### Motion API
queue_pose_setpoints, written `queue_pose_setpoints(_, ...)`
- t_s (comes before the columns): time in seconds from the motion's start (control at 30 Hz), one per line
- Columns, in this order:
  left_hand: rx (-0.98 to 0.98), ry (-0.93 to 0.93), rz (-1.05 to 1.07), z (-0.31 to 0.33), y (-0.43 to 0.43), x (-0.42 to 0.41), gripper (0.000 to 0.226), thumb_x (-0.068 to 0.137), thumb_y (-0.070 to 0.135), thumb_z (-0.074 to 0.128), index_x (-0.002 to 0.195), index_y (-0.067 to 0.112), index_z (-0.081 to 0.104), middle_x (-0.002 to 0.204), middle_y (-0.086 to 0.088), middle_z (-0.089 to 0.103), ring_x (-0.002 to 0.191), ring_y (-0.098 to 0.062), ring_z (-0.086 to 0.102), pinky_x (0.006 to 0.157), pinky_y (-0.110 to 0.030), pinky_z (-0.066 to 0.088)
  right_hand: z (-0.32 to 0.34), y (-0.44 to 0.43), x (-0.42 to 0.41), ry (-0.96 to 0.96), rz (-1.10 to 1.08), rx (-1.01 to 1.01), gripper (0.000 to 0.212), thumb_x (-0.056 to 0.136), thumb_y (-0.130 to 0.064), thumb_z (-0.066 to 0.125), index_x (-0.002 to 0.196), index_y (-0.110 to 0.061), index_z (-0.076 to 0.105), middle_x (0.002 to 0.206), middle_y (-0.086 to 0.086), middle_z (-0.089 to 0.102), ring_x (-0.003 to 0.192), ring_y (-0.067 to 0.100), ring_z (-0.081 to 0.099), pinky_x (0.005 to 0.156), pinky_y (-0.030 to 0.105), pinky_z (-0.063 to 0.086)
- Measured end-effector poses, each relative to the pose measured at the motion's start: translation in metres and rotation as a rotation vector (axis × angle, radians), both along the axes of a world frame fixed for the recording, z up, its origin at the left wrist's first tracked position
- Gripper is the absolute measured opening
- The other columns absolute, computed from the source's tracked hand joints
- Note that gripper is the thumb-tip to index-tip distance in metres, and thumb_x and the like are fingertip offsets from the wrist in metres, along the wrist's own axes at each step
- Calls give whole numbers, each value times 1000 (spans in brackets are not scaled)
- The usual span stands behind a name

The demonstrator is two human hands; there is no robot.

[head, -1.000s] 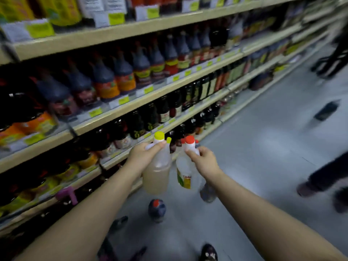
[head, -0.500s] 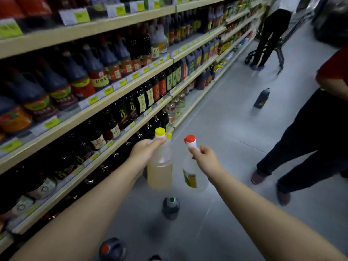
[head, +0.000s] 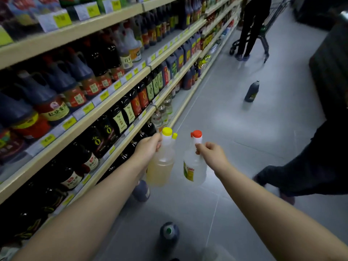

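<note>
Left grip (head: 148,148) clasps the yellow-capped bottle (head: 162,166), right grip (head: 212,156) the red-capped bottle (head: 194,166), each at the neck. We judge this keeps both hanging upright, ready for the shelf (head: 79,115).

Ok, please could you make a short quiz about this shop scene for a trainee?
1. True or false: the left hand holds the yellow-capped bottle.
2. The liquid in the red-capped bottle, held by the right hand, looks: A clear, B dark brown, C green.
3. Where does the dark bottle farthest ahead stand?
Key: 1 true; 2 A; 3 on the aisle floor.
</note>
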State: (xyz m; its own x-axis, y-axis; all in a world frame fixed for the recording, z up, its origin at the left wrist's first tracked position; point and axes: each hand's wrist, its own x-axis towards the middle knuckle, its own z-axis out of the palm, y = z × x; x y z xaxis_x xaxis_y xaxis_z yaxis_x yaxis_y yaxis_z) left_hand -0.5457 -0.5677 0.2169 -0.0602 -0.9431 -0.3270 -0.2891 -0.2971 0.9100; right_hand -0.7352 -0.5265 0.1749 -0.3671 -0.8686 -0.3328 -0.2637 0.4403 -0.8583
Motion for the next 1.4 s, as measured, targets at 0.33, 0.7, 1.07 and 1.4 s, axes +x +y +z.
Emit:
queue_pose_setpoints(0.33, 3, -21, 92, -2, -113, -105, 32, 85, 24, 47, 57, 18, 31, 57, 1, 30, 55, -16, 26, 56, -30, 22, -2, -130, -107, 12, 126, 11, 29, 89, -33, 56, 70, -11, 57, 74, 0, 62, 67, 19, 50, 65, 29, 38)
queue_pose_setpoints(0.7, -28, 21, 301, 13, -240, -203, 36, 81, 31, 49, 53, 19, 31, 55, 1, 32, 55, -16, 29, 57, -31, 24, 26, -279, -209, -65, 236, 3, 26, 95, -30, 50, 93, -5, 55, 88, 6, 58, 67, 13, 57, 72, 34, 45)
queue_pose_setpoints(1.07, -49, 39, 340, 11, -399, -216, 34, 77, 28, 49, 55, 19, 24, 55, 1, 23, 56, -18, 20, 59, -34, 16, 35, -439, -226, -359, 234, 204, 25, 98, -32, 45, 115, -14, 49, 104, 5, 52, 93, 18, 61, 75, 36, 58)
queue_pose_setpoints(1.4, -69, 87, 506, 29, -520, -199, 37, 82, 21, 50, 54, 20, 24, 41, 8, 25, 55, -19, 20, 57, -32, 17, 54, -577, -212, -151, 313, -8, 28, 77, -19, 68, 97, -18, 49, 99, 7, 49, 90, 26, 48, 80, 46, 48)
